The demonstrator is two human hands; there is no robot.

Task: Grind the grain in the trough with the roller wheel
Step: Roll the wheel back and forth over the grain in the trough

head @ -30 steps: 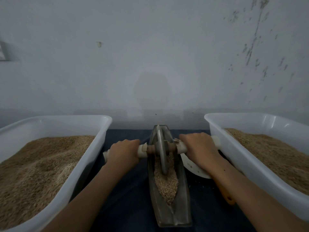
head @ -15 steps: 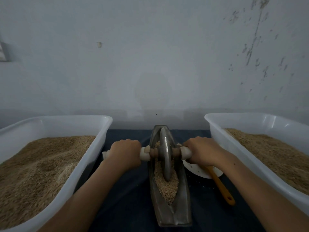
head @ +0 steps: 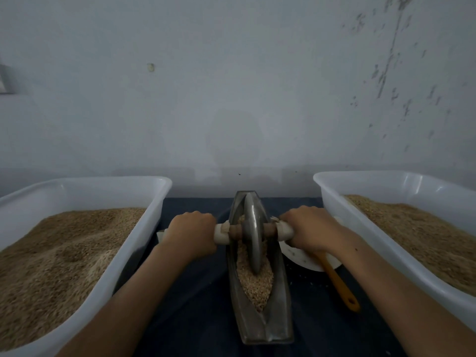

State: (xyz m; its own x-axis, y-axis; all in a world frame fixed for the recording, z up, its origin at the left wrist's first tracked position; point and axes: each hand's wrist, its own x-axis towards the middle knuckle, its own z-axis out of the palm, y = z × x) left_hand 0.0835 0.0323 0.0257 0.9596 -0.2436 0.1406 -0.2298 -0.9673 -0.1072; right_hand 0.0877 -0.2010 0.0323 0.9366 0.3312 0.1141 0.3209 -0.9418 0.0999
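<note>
Dark blue cloth [head: 195, 292] covers the table before a pale wall. One metal trough [head: 278, 320] of grain [head: 255, 284] lies centered between two white tubs [head: 144, 228] [head: 332, 199], with one roller wheel [head: 252, 235] standing in it. Left hand [head: 192, 234] and right hand [head: 307, 231] each grip a handle end. One orange-handled scoop [head: 337, 284] lies right.

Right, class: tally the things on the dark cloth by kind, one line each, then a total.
White tubs of grain: 2
Metal trough: 1
Roller wheel: 1
White dish: 1
Orange-handled tool: 1
Total: 6
</note>
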